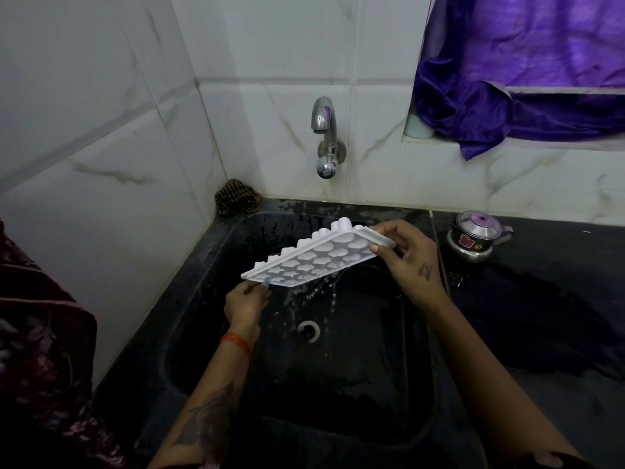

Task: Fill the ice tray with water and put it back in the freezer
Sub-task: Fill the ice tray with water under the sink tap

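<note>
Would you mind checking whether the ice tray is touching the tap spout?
Apart. The head view shows the ice tray, tilted over the sink in both hands, well below the tap spout, with bare wall tile between them.

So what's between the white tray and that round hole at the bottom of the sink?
Only falling water, spilling off the tilted ice tray toward the drain in the head view.

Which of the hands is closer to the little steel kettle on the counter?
Right. The right hand holds the ice tray's far end, just beside the steel kettle; the left hand grips the near end, farther away across the sink.
</note>
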{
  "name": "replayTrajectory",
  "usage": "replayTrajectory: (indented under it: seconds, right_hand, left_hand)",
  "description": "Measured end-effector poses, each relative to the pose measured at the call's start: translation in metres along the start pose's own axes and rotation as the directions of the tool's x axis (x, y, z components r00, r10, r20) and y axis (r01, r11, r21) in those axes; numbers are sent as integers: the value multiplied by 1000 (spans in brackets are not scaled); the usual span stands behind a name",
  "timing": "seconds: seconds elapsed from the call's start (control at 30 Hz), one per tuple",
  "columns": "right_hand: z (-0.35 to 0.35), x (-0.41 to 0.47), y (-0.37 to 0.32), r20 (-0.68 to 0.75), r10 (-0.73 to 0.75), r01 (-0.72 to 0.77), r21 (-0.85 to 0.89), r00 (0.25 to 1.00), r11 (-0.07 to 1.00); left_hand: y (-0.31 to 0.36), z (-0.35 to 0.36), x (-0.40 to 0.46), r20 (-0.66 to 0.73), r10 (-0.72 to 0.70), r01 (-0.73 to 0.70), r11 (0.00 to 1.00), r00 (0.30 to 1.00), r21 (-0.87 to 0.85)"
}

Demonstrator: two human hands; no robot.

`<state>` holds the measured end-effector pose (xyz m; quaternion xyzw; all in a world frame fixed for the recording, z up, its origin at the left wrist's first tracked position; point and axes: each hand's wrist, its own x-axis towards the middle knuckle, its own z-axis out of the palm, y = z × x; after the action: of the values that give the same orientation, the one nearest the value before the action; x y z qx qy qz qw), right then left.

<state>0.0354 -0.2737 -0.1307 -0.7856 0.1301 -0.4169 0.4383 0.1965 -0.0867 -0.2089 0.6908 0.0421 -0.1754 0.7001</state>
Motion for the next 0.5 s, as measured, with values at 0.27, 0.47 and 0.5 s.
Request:
replayTrajectory:
  seconds: [0.27, 0.47, 0.5]
  right_hand:
    - [-11, -5, 1, 6, -42, 42, 42, 999, 998]
    - [-23, -11, -2, -2, -74, 74, 67, 997, 995]
    - [-26, -13, -3, -4, -80, 80, 70, 997, 994]
  left_hand:
    - [-4, 4, -7, -60, 49, -51, 998, 997, -39]
    - [-6, 8, -18, -127, 87, -93, 995, 988, -40]
    - [-6, 9, -20, -132, 96, -103, 993, 987, -52]
